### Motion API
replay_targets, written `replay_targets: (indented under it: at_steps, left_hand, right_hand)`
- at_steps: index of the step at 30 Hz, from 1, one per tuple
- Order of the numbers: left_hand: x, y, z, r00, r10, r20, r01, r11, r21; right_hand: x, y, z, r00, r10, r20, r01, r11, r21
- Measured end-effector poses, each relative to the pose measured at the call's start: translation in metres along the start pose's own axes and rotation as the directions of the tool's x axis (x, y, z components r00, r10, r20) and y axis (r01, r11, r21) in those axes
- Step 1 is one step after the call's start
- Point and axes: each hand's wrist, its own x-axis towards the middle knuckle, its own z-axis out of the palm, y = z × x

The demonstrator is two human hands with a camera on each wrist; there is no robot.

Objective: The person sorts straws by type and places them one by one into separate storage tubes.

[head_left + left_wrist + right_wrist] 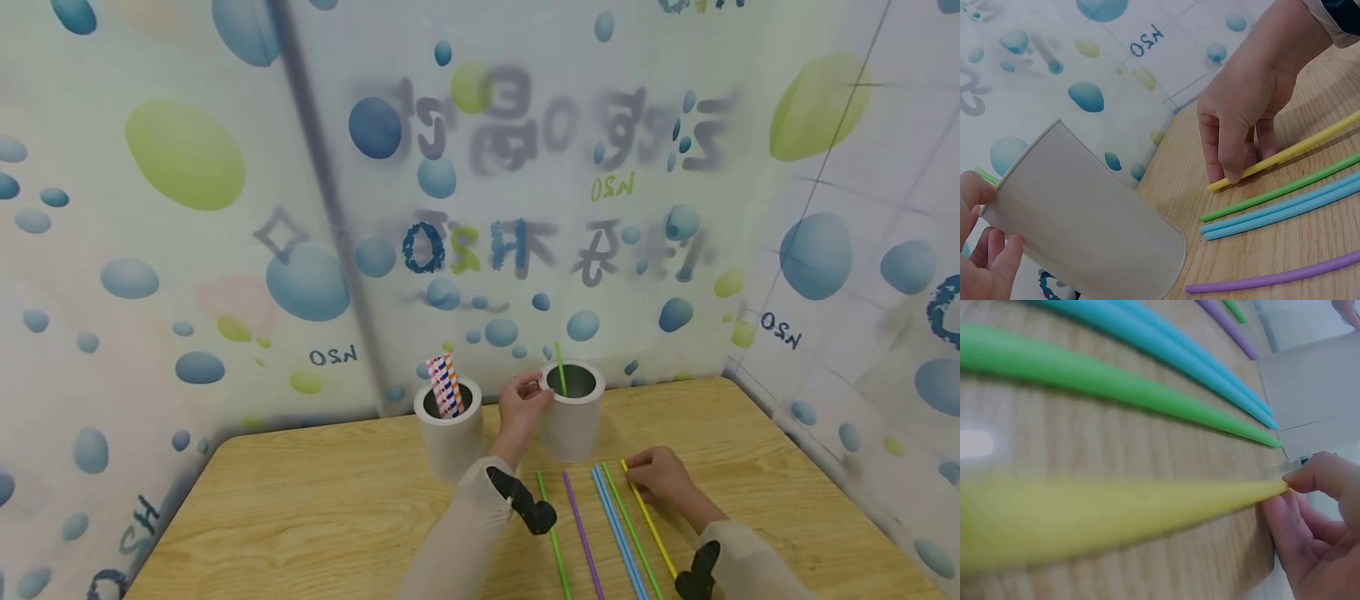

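Lower centre, the left hand (522, 410) holds one of two white cylindrical cups (572, 429); lower right, the right hand (663, 477) pinches one thin yellow straw (650, 518) beside five other straws (619, 533).

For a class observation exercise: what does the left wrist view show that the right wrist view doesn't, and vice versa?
Left wrist view only: a green straw tip sticking out of the pale cup, and small lettering on the wall.

Right wrist view only: the far green straw past the purple straw, and white glare on the tabletop.

Both: the right hand pinching the yellow straw, the near green straw, two light-blue straws, the purple straw, part of the cup and part of the left hand.
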Motion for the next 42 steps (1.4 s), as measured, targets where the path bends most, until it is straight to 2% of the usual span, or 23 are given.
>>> replay_targets:
  at_steps: [5, 10, 19, 26, 33, 34, 36, 40, 42]
  left_hand:
    - [-0.001, 0.0, 0.0, 1.0, -0.004, 0.003, 0.004, 1.0, -0.004]
    - [-0.001, 0.0, 0.0, 1.0, 0.001, -0.001, -0.001, 1.0, -0.016]
    - [0.0, -0.001, -0.001, 1.0, 0.008, 0.004, -0.008, 1.0, -0.026]
    - [0.0, -0.002, -0.002, 1.0, 0.024, 0.009, -0.024, 0.999, -0.03]
    - [0.001, -0.001, -0.002, 1.0, 0.017, 0.013, -0.016, 0.999, -0.045]
    - [-0.004, 0.005, -0.003, 1.0, 0.018, 0.015, -0.017, 0.999, -0.044]
    - [-0.004, 0.005, -0.003, 1.0, 0.02, 0.017, -0.02, 0.999, -0.047]
    - [-0.004, 0.006, -0.003, 1.0, 0.017, 0.02, -0.016, 0.999, -0.049]
    - [0.0, 0.0, -0.002, 1.0, 0.014, 0.02, -0.013, 0.999, -0.052]
  right_hand:
    - [0.002, 0.0, -0.004, 1.0, 0.002, 0.021, -0.002, 1.0, 0.02]
    - [0.005, -0.003, -0.009, 0.999, -0.031, -0.006, 0.031, 0.998, 0.047]
    - [0.011, -0.025, -0.023, 0.997, -0.072, -0.003, 0.072, 0.989, 0.13]
    - [0.015, -0.047, -0.031, 0.991, -0.124, -0.047, 0.13, 0.979, 0.156]
    - [0.018, -0.071, -0.041, 0.971, -0.214, -0.108, 0.231, 0.956, 0.182]
    - [0.019, -0.075, -0.042, 0.966, -0.232, -0.116, 0.251, 0.95, 0.188]
    - [0.02, -0.081, -0.046, 0.957, -0.261, -0.128, 0.283, 0.938, 0.199]
    - [0.022, -0.094, -0.052, 0.945, -0.289, -0.155, 0.318, 0.925, 0.21]
    - [0.023, -0.102, -0.055, 0.943, -0.291, -0.163, 0.321, 0.924, 0.208]
